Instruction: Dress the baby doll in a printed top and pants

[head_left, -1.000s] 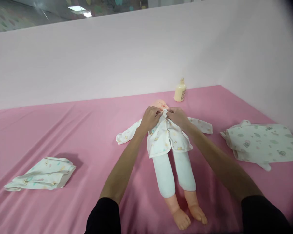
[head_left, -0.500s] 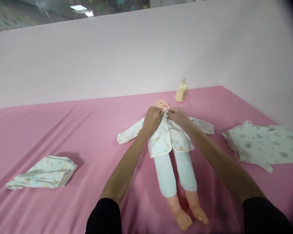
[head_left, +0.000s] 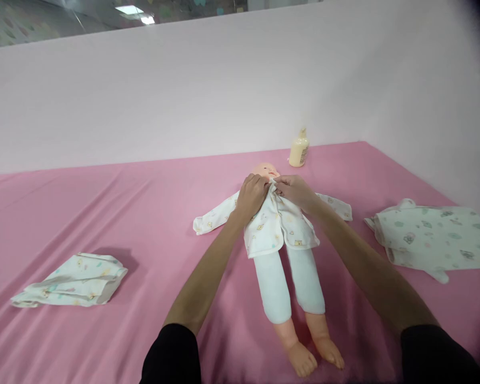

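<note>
A baby doll (head_left: 303, 354) lies on its back, its bare feet toward me and its head at the far end. It wears a white patterned baby jacket (head_left: 264, 234) with both sleeves spread out sideways, and its legs have white coverings. At the neckline, my left hand (head_left: 253, 194) is closed on the left edge of the jacket's collar. Opposite it, my right hand (head_left: 295, 191) pinches the other collar edge near the top of the front opening. Below the hands the jacket's front edges part toward the hem. My fingers hide the fastening at the neck.
The doll lies on a pink sheet (head_left: 152, 224). A cream pump bottle (head_left: 299, 152) stands behind its head, by the white wall (head_left: 184, 101). Folded patterned clothing (head_left: 74, 280) lies at left, and another patterned white garment (head_left: 436, 234) at right.
Both hands stay at the jacket's collar with almost the same grip. The whole view has shifted very slightly; nothing else visibly differs.
</note>
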A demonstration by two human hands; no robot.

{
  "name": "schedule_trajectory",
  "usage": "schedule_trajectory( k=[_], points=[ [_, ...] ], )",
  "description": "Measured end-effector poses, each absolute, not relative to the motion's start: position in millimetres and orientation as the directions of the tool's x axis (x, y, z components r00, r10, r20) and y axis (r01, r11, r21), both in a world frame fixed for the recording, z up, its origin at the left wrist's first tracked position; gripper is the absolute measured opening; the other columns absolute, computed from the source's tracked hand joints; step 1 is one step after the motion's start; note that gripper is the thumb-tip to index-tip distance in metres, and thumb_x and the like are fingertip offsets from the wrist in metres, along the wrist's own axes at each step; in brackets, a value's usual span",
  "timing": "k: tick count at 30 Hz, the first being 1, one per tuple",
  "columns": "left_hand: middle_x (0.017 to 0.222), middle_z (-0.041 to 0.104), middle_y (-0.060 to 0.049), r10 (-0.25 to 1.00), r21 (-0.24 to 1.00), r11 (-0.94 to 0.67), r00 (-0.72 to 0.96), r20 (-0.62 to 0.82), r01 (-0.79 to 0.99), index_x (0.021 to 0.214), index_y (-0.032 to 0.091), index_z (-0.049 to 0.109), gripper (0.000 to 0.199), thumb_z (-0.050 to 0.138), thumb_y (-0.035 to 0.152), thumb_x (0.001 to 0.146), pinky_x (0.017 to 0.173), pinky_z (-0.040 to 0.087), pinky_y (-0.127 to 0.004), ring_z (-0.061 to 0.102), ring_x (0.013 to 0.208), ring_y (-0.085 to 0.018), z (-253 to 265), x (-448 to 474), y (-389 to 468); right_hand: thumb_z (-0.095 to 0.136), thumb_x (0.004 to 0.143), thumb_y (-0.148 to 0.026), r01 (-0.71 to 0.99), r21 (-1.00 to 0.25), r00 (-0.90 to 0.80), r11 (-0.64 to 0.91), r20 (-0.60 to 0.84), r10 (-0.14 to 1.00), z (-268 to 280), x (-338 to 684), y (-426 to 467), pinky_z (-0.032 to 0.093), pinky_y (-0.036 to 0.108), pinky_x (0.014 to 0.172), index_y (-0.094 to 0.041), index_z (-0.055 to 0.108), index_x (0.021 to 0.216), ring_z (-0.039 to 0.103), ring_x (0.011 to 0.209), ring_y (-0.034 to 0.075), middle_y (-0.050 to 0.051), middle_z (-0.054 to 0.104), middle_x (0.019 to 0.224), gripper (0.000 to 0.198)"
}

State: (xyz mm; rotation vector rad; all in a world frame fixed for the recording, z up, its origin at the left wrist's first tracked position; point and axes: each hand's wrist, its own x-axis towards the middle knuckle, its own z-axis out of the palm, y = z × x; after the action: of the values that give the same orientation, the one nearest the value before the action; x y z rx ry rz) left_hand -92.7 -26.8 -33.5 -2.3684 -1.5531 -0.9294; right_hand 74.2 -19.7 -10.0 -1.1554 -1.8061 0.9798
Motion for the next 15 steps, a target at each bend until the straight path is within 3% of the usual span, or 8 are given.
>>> schedule_trajectory(
  k=[8, 15],
  points=[
    [0.091, 0.063, -0.008, 0.772, 0.228, -0.444, 0.240, 0.588, 0.867, 0.090, 0.017, 0.061, 0.022, 0.040, 0.018, 0.098, 0.087, 0.041, -0.034, 0.051, 0.094, -0.022, -37, -94, -26, 0.060, 0.080, -0.013, 0.173, -0.965, -0.389, 0.199, 0.119, 0.914, -8, 80, -14, 0.051, 0.026, 0.070, -0.016, 0.072, 0.082, 0.061, 0.073, 0.014, 0.006, 0.070, 0.085, 0.013],
    [0.091, 0.064, -0.006, 0.799, 0.345, -0.433, 0.177, 0.575, 0.833, 0.087, 0.018, 0.060, 0.017, 0.046, 0.018, 0.096, 0.088, 0.042, -0.033, 0.051, 0.093, -0.020, -35, -92, -28, 0.073, 0.079, -0.021, -0.174, -0.984, -0.366, -0.049, 0.018, 0.930, -19, 77, -4, 0.049, 0.022, 0.065, -0.011, 0.073, 0.082, 0.058, 0.067, 0.010, 0.006, 0.067, 0.075, 0.011]
  ],
)
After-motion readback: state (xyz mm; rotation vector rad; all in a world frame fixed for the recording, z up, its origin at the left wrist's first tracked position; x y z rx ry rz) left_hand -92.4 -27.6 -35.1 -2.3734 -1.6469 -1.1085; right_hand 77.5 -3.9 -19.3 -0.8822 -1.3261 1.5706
